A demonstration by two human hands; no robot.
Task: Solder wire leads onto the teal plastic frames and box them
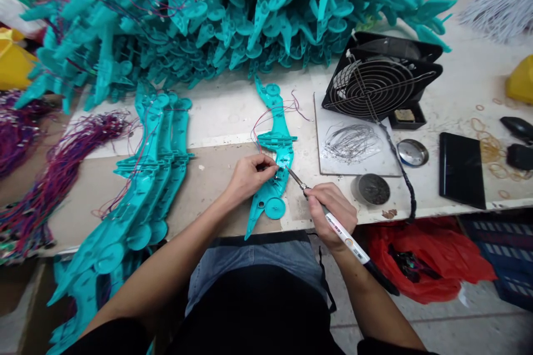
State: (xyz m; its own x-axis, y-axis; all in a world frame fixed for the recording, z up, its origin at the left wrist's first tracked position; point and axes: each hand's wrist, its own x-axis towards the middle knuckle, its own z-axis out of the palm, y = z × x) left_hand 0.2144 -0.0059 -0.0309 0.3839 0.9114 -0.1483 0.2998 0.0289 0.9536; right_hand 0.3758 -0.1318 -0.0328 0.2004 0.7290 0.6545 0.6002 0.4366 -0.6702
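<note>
A teal plastic part point(280, 113) lies lengthwise on the table in front of me, with thin red and blue wires point(266, 116) trailing off its upper half. My right hand point(333, 212) is wrapped round a white-handled soldering iron point(343, 236). The iron's tip points at the lower middle of the part, close to my left fingertips. My left hand point(254, 176) is closed in a pinch over that spot. Whatever sits between its finger and thumb is too small to make out.
More teal parts point(154, 166) are stacked at left beside wire bundles point(79, 161), with a large heap point(233, 16) behind. To the right stand a black fan point(375, 77), a board with thin solder wire point(353, 141), a round tin point(372, 189) and a black box point(462, 169).
</note>
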